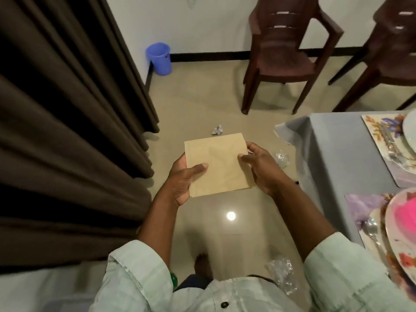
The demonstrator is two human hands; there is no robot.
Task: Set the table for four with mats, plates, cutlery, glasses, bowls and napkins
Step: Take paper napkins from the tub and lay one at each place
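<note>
A tan folded napkin (pixel 219 165) is held flat in front of me, above the floor. My left hand (pixel 183 180) grips its left edge with the thumb on top. My right hand (pixel 258 164) pinches its right edge. At the right stands the table under a grey cloth (pixel 333 154). On it lie two floral mats (pixel 380 140) (pixel 362 208). The far mat carries a white plate (pixel 409 131) and cutlery (pixel 390 145). The near mat carries a patterned plate (pixel 403 233) and a spoon (pixel 373 230).
A dark brown curtain (pixel 67 131) fills the left side. Two brown plastic chairs (pixel 283 52) (pixel 391 57) stand by the far wall, and a blue bin (pixel 159 58) sits in the corner. Crumpled paper (pixel 217 129) and clear plastic wrappers (pixel 281 274) lie on the tiled floor.
</note>
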